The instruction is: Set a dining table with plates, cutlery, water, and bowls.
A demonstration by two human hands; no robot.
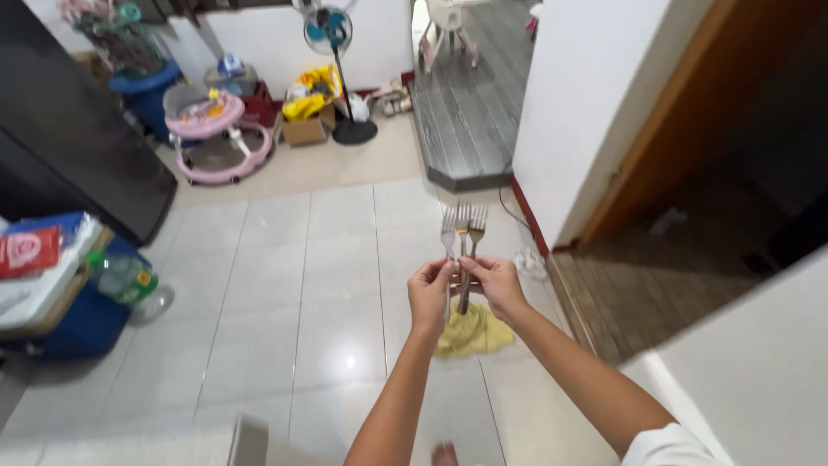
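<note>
Both hands are raised in front of me over a pale tiled floor, gripping a small bunch of metal forks (463, 226) by the handles, tines pointing up. My left hand (429, 295) pinches the handles from the left. My right hand (493, 285) closes on them from the right. The lower ends of the handles are hidden between my fingers. A yellow cloth (473, 335) lies on the floor straight below the hands.
A dark fridge (78, 129) stands at left, with a blue bin (82, 324) and a green bottle (122, 278) beside it. A pink baby walker (217, 129), a cardboard box (308, 128) and a standing fan (332, 34) are farther back. A white wall corner (586, 112) and wooden doorway (655, 147) are at right.
</note>
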